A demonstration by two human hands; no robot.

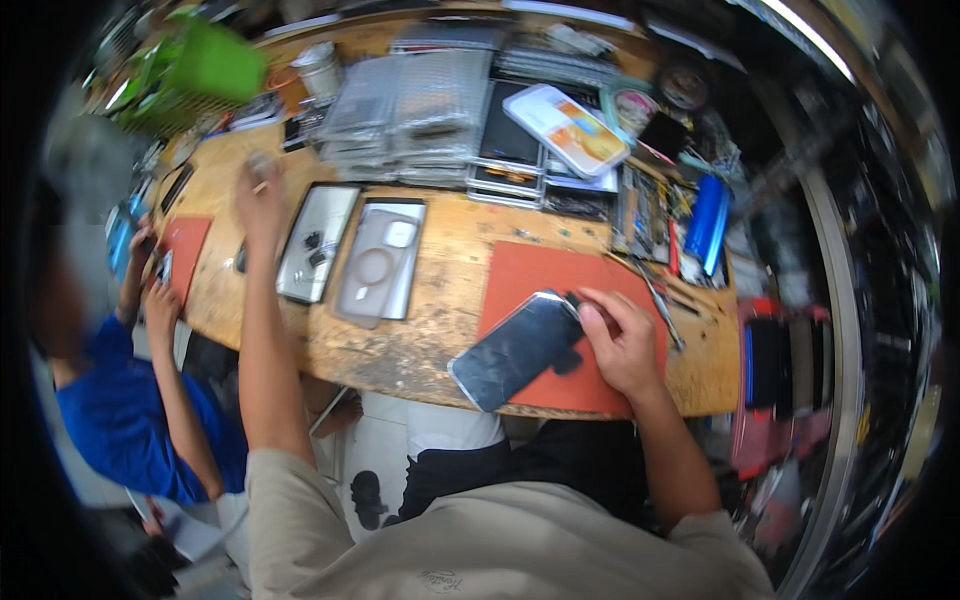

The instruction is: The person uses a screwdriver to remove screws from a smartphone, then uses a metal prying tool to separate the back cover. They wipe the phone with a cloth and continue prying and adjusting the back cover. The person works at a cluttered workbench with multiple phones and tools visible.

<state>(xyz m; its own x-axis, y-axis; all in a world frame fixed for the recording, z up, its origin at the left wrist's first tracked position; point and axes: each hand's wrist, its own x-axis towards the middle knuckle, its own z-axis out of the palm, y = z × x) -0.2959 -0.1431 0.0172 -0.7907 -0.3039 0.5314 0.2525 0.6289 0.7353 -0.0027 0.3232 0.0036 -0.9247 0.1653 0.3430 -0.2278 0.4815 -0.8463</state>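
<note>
A dark-screened smartphone (pixel 515 350) is tilted over the red-orange mat (pixel 545 268), its lower left corner reaching past the mat toward the table's front edge. My right hand (pixel 622 345) pinches it at the upper right corner. Below that grip a small dark shape shows against the mat; I cannot make out what it is. My left arm stretches far across the table, and my left hand (pixel 262 205) is smeared by motion, so its fingers do not show clearly. Nearest to it lies a dark-framed tray (pixel 318 235) with small black parts. Beside that sits a clear phone case (pixel 365 290) with a ring.
Stacks of bubble-wrapped flat items (pixel 400 110) stand at the back, with a white box (pixel 567 130) to their right. Tweezers (pixel 660 305), a blue roll (pixel 708 225) and tools lie at right. A green basket (pixel 205 65) is far left. A co-worker in blue (pixel 150 410) sits at left.
</note>
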